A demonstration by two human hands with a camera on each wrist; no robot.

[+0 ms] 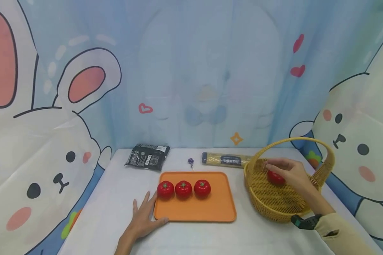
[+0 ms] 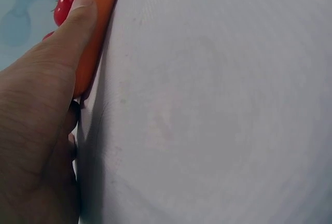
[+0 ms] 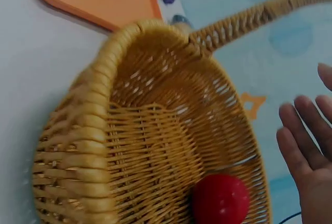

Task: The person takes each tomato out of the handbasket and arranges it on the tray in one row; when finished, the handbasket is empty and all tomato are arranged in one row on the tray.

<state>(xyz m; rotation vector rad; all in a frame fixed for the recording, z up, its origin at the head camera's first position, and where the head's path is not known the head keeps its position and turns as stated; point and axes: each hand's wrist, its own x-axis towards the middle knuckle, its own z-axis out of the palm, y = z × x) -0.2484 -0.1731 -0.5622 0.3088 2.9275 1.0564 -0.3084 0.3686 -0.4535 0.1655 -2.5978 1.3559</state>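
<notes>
My left hand [image 1: 145, 217] lies spread at the left end of an orange tray [image 1: 194, 212], its thumb on the near rim. Along the tray's far half sit three red tomatoes: a left tomato [image 1: 165, 190], a middle tomato [image 1: 183, 189] and a right tomato [image 1: 202, 188]. Over the wicker basket [image 1: 268, 214], my right hand [image 1: 288, 171] holds nothing, its fingers extended in the right wrist view. Another tomato [image 3: 220, 199] lies inside the basket, apart from those fingers. In the left wrist view, the thumb [image 2: 78, 24] overlaps the orange tray edge [image 2: 96, 47].
A black packet [image 1: 148, 157] lies at the back left of the white table [image 1: 92, 219]. Behind the tray are a small purple-wrapped item [image 1: 190, 161] and a yellow pack of pasta [image 1: 223, 159], which reaches to the basket. The basket's tall handle [image 1: 293, 139] arches over it.
</notes>
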